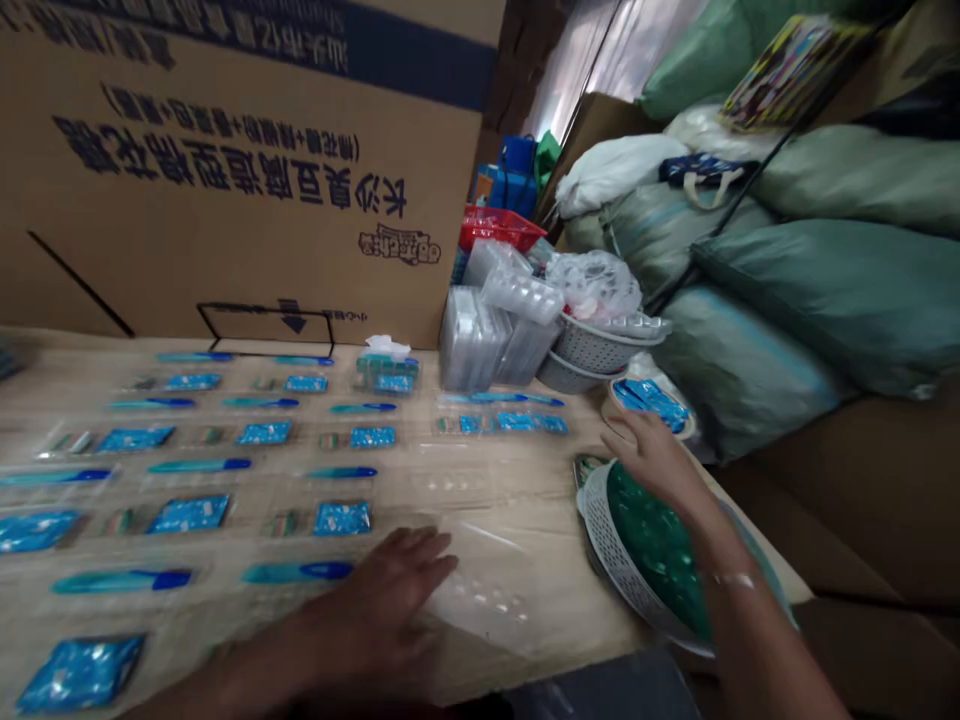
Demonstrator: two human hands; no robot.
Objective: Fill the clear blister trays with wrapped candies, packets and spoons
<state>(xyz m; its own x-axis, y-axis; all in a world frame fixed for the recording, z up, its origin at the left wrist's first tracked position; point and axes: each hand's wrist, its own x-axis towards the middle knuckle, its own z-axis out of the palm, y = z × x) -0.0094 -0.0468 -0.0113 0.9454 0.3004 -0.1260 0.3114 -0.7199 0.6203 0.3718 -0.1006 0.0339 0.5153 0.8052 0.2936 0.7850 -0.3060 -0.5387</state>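
My left hand (409, 575) is low over the table, its fingers stretched and apart, beside an empty clear plastic tray (487, 600) with small moulded bumps. My right hand (649, 455) reaches out over the near edge of a small tub of blue packets (651, 402). Its fingers look extended and slightly blurred, with nothing visible in them. Below that forearm stands a light grey basket (619, 555) heaped with shiny green pieces (649, 535). To the left, several clear trays lie in rows, with blue pens (296, 572) and blue packets (343, 518) in them.
A large cardboard box (247, 200) walls off the table's back. Stacked clear plastic cases (480, 340) stand beside perforated grey baskets (600, 345) and a red basket (499, 228). Bulging sacks (840, 300) pile up on the right. Another clear tray (450, 485) lies past my left hand.
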